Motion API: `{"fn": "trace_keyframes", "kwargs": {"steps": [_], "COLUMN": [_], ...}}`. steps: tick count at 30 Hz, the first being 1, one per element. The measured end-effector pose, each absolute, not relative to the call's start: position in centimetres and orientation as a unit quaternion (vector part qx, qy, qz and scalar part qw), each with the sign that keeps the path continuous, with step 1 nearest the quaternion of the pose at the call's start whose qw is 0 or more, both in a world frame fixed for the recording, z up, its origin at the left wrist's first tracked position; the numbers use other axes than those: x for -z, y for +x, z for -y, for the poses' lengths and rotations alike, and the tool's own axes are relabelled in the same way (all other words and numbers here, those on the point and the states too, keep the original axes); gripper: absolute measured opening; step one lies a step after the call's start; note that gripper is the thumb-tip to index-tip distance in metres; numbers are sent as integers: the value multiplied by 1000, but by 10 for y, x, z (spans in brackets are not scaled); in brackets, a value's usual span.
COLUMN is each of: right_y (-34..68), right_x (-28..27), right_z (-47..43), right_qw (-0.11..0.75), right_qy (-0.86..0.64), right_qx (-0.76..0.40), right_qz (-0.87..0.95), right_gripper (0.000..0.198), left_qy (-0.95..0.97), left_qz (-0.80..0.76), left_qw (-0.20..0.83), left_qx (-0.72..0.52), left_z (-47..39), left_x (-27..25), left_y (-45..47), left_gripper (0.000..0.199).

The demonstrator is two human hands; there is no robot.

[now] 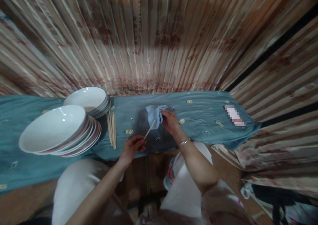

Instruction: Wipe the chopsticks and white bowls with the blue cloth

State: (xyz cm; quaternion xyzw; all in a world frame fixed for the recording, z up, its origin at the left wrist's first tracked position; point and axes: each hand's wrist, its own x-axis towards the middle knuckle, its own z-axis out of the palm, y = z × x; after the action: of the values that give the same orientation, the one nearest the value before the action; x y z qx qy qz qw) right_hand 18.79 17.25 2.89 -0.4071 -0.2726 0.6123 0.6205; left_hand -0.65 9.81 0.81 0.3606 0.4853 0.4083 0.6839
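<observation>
Pinched at its near end by my left hand [133, 147] is a thin wooden chopstick [150, 129], slanting up and to the right. My right hand [170, 120], with a silver bracelet at the wrist, grips a light blue cloth [154, 115] that is folded about the chopstick's far end. That far tip is hidden in the cloth. Both hands are over the front half of the cloth-covered table. Left of my left hand lie several more chopsticks [113, 130], side by side and pointing away from me.
A tilted stack of white bowls [53, 129], some red-rimmed, stands at the left. Behind it is a second white stack [86, 99]. A blurred pink-white item [233, 115] lies far right on the blue tablecloth [198, 119]. Pleated curtains [161, 46] hang behind and at the right.
</observation>
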Motion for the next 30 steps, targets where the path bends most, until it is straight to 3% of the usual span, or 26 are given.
{"fn": "trace_keyframes", "kwargs": {"steps": [14,22,30], "right_y": [144,181,197], "right_x": [-18,-31,-31], "right_z": [-148,-167,-172], "right_qw": [547,619,638], "right_qy": [-402,-393,-411], "right_qx": [-678,-627,-602], "right_qz": [282,264,246], "right_gripper": [18,15,9], "left_qy": [337,345,354], "left_qz": [-493,-492,-485], "left_qw": [664,694,690], "left_qx": [-449,-397,-403], "left_z": [-106,-100,-100], "left_x": [-8,-13,-13], "left_y": [-14,-11,-11], "left_gripper": [43,49,40]}}
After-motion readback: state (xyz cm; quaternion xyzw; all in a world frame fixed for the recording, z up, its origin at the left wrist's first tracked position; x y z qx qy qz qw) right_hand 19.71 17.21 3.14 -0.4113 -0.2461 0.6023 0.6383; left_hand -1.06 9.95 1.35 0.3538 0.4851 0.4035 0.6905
